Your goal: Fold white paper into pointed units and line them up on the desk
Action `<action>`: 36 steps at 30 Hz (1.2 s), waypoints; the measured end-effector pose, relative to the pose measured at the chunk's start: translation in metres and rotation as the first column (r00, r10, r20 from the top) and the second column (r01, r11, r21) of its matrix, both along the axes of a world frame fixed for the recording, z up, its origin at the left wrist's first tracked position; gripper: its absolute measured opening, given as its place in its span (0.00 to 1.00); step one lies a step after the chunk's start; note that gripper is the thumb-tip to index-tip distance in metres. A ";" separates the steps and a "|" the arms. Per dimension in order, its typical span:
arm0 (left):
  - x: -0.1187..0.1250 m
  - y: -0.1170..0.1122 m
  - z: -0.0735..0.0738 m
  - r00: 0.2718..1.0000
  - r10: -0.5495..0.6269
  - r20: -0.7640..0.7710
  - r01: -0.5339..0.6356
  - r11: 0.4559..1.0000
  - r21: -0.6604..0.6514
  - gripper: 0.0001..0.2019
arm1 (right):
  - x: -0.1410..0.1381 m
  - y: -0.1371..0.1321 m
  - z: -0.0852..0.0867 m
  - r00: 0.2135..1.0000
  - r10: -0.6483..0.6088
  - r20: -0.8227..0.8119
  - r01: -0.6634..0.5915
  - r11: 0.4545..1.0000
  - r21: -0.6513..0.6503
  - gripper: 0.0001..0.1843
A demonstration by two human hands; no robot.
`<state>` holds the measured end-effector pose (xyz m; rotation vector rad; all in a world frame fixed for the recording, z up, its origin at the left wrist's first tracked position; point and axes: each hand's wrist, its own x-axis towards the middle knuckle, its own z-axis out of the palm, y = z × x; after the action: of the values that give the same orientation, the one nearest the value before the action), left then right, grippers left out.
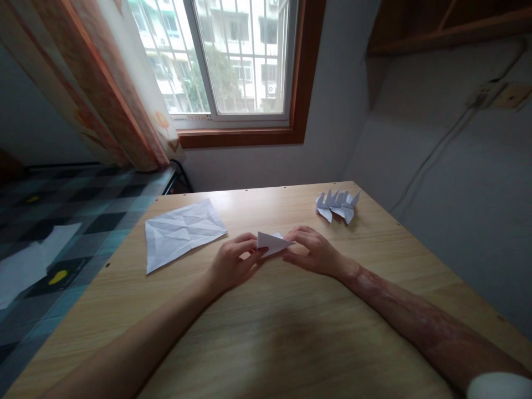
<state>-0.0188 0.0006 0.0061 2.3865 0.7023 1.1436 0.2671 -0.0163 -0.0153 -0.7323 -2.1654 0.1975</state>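
Note:
A small folded piece of white paper (272, 244), pointed toward the right, is held just above the middle of the wooden table. My left hand (238, 257) pinches its left end between thumb and fingers. At the pointed right end, my right hand (312, 249) has its fingertips around the tip, with thumb and fingers a little apart. To the left lies a creased white paper sheet (185, 230), opened out flat. Several folded paper pieces (337, 205) with upright points stand grouped at the back right.
The pale wooden table (257, 332) reaches back toward the window (245, 61). On the left is a bed with a checked cover (95, 194), with white sheets (25, 271) on it. A wall with a hanging cable (432, 155) borders the right side.

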 end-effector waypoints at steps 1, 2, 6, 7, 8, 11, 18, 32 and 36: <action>0.001 0.001 0.001 0.999 0.009 0.051 -0.006 0.998 -0.069 0.08 | 0.000 0.001 -0.001 1.000 0.026 -0.011 -0.027 0.999 -0.048 0.08; 0.001 0.001 0.002 0.995 0.021 0.097 -0.007 0.990 -0.139 0.08 | 0.001 0.002 -0.002 0.998 0.047 -0.029 -0.050 0.995 -0.092 0.07; 0.003 0.002 0.002 0.979 0.027 0.204 0.060 0.912 -0.405 0.11 | 0.003 0.002 -0.008 0.983 -0.050 -0.176 0.001 0.963 -0.268 0.10; 0.003 0.002 0.001 0.975 0.031 0.220 0.074 0.887 -0.455 0.12 | 0.003 0.000 -0.008 0.973 -0.089 -0.210 0.018 0.947 -0.320 0.12; 0.003 0.003 0.001 0.972 0.040 0.232 0.083 0.865 -0.496 0.14 | 0.003 -0.001 -0.009 0.964 -0.119 -0.238 0.023 0.928 -0.371 0.13; 0.002 0.005 -0.002 0.961 0.114 0.253 0.055 0.814 -0.578 0.17 | 0.004 -0.002 -0.008 0.953 -0.119 -0.278 -0.030 0.878 -0.477 0.14; 0.004 0.008 -0.003 0.940 0.255 0.227 -0.047 0.754 -0.655 0.22 | 0.005 0.011 -0.014 0.883 -0.229 -0.409 -0.020 0.854 -0.520 0.16; 0.000 0.016 -0.005 0.931 0.340 0.130 -0.187 0.752 -0.632 0.18 | 0.011 0.025 -0.029 0.816 -0.328 -0.475 0.003 0.826 -0.564 0.24; 0.001 0.012 -0.007 0.960 0.267 -0.080 -0.274 0.849 -0.451 0.11 | 0.012 0.029 -0.036 0.774 -0.427 -0.467 0.109 0.817 -0.566 0.26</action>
<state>-0.0182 0.0129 -0.0006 1.9348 1.1994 0.9305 0.2788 0.0128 -0.0509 -1.1173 -1.3880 0.7631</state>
